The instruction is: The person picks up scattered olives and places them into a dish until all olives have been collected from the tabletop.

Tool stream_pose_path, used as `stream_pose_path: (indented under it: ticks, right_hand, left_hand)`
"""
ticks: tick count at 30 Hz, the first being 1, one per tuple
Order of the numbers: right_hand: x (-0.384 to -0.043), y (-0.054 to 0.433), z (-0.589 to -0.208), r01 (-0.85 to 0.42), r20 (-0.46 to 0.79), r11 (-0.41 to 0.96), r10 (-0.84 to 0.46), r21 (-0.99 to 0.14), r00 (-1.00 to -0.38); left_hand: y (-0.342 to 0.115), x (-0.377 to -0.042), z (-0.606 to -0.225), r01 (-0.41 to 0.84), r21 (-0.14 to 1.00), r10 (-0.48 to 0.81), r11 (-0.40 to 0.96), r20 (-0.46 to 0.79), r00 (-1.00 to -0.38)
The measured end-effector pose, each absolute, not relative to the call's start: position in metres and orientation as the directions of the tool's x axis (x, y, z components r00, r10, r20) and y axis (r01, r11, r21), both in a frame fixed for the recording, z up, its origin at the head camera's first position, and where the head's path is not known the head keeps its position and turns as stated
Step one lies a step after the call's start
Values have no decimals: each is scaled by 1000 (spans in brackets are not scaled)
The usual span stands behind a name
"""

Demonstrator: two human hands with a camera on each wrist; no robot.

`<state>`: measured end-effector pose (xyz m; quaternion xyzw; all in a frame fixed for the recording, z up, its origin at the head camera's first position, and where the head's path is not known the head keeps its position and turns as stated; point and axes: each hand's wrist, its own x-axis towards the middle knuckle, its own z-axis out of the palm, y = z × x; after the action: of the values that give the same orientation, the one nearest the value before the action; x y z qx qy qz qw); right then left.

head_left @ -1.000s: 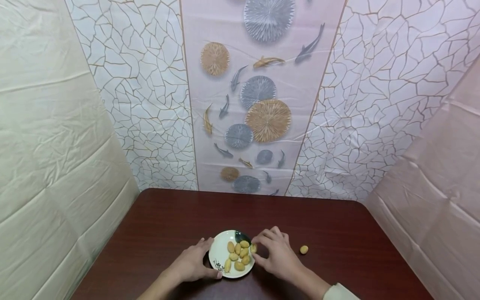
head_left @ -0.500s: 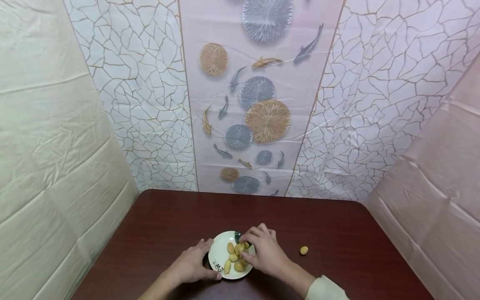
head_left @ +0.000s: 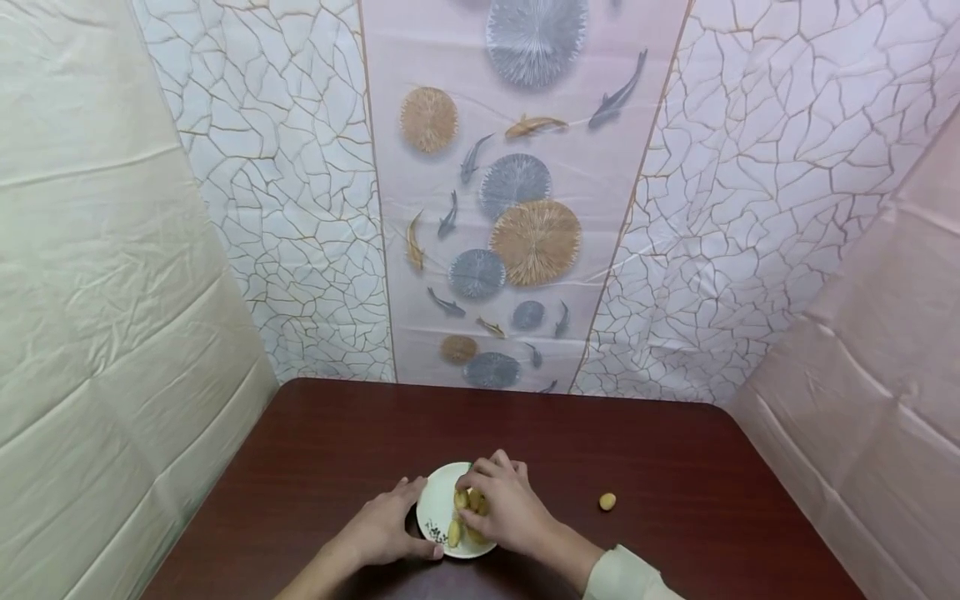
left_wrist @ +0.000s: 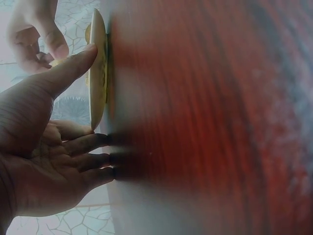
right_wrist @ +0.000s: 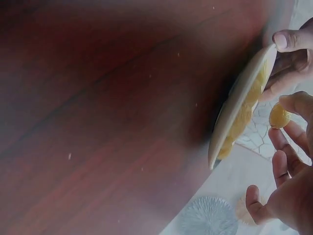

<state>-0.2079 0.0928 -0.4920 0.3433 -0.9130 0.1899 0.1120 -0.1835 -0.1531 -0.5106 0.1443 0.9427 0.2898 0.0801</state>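
Observation:
A small yellow oval fruit is pinched between the thumb and fingertips of my right hand, over the plate. Beneath it, a white round plate with dark painted decoration holds several more such fruits, partly hidden by the right hand in the head view. My left hand grips the plate's left side, its thumb on the near rim and index fingertip at the far rim. In the left wrist view its other fingertips reach the tabletop.
One more yellow fruit lies on the dark red-brown table, right of the plate. Patterned cloth hangs behind the table's far edge, and pale cloth walls stand at both sides.
My right hand has moved left from the plate's right rim to over its middle, carrying the pinched fruit. The left hand and the plate stay in place.

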Motion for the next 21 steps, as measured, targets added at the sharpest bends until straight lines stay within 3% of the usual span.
stream_pose_path:
  ticks: [21]
  right_hand:
    - [-213, 75, -505, -649, 280, 726, -590, -226, -757]
  left_hand:
    - [-156, -183, -511, 245, 578, 335, 778, -51, -941]
